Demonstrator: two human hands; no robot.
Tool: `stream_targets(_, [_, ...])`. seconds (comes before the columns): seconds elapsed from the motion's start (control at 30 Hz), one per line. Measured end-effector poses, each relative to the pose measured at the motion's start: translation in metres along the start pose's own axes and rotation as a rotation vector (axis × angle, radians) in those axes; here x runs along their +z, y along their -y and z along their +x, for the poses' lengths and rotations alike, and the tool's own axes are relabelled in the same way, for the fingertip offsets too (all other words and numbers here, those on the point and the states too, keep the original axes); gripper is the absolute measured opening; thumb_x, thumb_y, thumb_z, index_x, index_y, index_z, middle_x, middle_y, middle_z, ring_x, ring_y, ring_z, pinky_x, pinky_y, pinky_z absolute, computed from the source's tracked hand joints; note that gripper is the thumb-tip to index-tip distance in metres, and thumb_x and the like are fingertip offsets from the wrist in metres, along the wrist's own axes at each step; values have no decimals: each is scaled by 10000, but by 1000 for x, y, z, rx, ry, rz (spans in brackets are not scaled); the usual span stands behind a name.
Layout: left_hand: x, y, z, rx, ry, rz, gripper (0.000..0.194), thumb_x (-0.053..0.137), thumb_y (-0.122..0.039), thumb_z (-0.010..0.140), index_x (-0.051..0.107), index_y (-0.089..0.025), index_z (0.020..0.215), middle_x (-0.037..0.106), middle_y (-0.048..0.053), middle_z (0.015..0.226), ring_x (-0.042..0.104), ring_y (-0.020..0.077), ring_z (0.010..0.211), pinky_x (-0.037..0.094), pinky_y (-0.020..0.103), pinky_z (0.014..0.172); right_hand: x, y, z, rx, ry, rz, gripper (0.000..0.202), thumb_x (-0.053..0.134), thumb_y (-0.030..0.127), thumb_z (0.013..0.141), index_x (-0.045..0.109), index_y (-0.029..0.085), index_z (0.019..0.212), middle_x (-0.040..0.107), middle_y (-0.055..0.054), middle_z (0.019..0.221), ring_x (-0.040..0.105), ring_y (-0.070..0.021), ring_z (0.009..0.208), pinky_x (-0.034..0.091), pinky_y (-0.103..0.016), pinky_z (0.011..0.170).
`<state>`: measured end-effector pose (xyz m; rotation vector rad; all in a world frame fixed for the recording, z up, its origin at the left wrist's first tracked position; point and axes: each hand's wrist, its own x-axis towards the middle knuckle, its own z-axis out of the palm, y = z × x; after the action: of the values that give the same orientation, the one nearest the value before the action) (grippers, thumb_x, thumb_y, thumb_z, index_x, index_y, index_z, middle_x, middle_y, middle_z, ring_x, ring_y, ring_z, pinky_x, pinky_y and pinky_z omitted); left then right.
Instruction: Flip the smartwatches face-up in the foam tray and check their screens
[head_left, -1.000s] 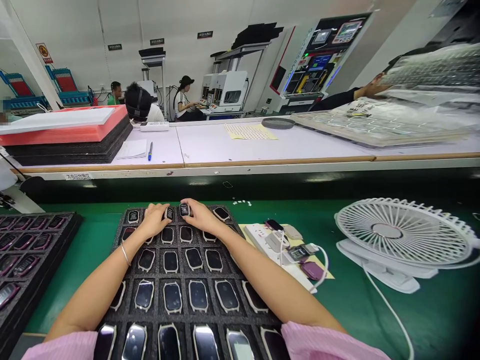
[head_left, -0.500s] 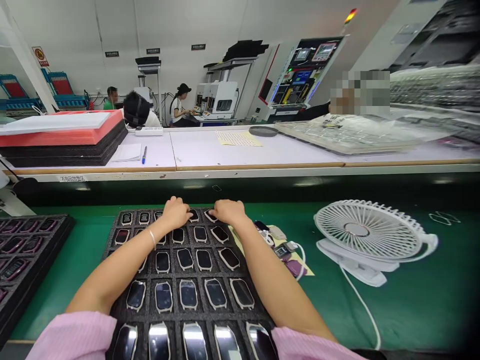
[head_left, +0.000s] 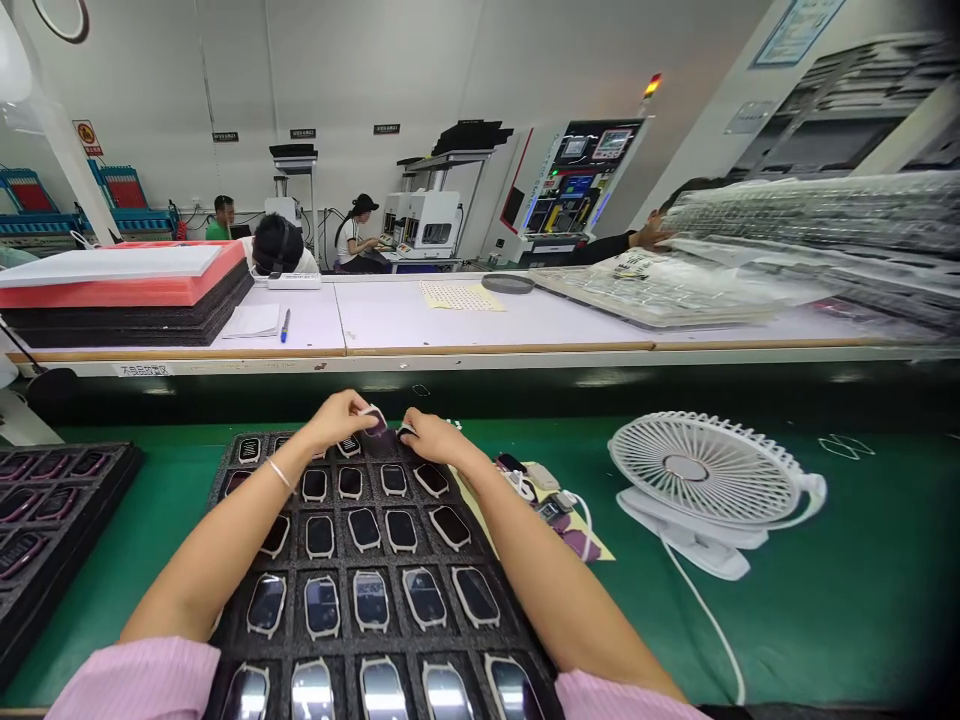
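Note:
A black foam tray [head_left: 346,547] lies before me, with rows of light-framed smartwatches in its pockets. My left hand [head_left: 335,420] is closed on a smartwatch [head_left: 375,422], tilted and raised above the far row. Beside it, my right hand [head_left: 436,441] pinches another smartwatch [head_left: 407,431] at the tray's far right corner; my fingers cover most of it. Whether this second watch is fully out of its pocket, I cannot tell. Closer to me, larger-looking watches such as this one [head_left: 371,600] rest face up.
At left is a second foam tray [head_left: 71,520] of purple-framed watches. To the right stand a white fan [head_left: 686,470] and a yellow sheet [head_left: 604,550] with small parts and a cable. A raised white shelf [head_left: 390,320] runs behind; a co-worker's hand [head_left: 652,232] touches stacked plastic trays [head_left: 817,215].
Both hands have closed on watches at the far row. The left hand's watch has come up out of its pocket. My view has tipped and turned slightly.

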<state>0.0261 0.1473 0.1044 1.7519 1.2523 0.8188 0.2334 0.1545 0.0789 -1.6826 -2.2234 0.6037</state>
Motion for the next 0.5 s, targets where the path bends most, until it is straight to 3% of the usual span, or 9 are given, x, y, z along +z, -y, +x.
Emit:
stream_targets(0.1, [-34, -10, -19, 24, -2, -253, 248, 695, -327, 844, 511, -176, 915, 715, 78, 966, 705, 177, 824, 570, 336, 740, 1, 15, 1, -111, 3, 270, 94, 468, 262, 981, 491, 201, 1048, 714, -72, 941, 641, -176, 717, 454, -281, 646])
stream_targets(0.2, [-57, -11, -37, -12, -93, -533, 438, 815, -427, 723, 576, -166, 981, 705, 54, 866, 694, 159, 688, 549, 277, 628, 7, 36, 4, -202, 125, 926, 225, 548, 371, 966, 511, 197, 1105, 730, -82, 972, 579, -126, 575, 456, -262, 566])
stream_targets(0.27, [-62, -8, -45, -38, -178, -612, 479, 824, -454, 693, 612, -157, 1003, 672, 30, 800, 643, 115, 614, 501, 228, 572, 13, 51, 5, -177, 234, 1327, 313, 676, 381, 894, 560, 184, 1108, 739, -101, 964, 579, -122, 567, 481, -272, 575])
stream_targets(0.37, [-59, -3, -53, -49, -238, -605, 430, 801, -441, 686, 612, -147, 937, 609, 0, 747, 553, 68, 573, 434, 196, 536, 18, 69, 0, -123, 349, 1519, 370, 751, 335, 849, 599, 178, 1147, 742, -97, 975, 682, -157, 701, 534, -288, 671])
stream_targets(0.5, [-48, 0, -61, -49, -283, -534, 392, 781, -329, 641, 577, -147, 922, 492, -56, 661, 453, 59, 525, 360, 200, 498, 24, 79, -15, -152, 403, 1539, 490, 834, 315, 790, 601, 204, 1206, 726, -60, 1010, 732, -175, 808, 555, -296, 782])
